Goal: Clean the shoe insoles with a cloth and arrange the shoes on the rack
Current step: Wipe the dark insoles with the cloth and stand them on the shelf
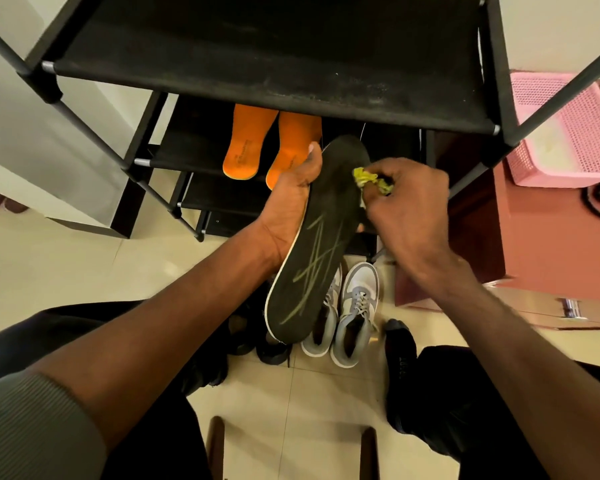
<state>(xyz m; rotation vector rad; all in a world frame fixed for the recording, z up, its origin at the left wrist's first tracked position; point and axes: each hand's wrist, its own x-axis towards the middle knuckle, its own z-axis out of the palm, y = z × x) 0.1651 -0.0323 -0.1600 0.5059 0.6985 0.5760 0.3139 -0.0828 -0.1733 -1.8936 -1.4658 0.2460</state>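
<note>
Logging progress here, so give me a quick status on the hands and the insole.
Left hand holds black insole. Right hand pinches yellow cloth against it. Orange insoles on rack. Nothing blocking.

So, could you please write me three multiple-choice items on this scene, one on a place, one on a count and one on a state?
1. Where do the orange insoles lie?
A. on a lower rack shelf
B. on the floor
C. in the pink basket

2. How many grey and white sneakers stand on the floor?
A. one
B. two
C. four

3. What does the right hand do?
A. hangs idle
B. grips a sneaker
C. presses a yellow cloth to the black insole

Answers: 1 A, they rest on a shelf under the top tier. 2 B, a pair stands side by side. 3 C, the cloth is bunched in its fingers against the insole, which the left hand holds.
</note>
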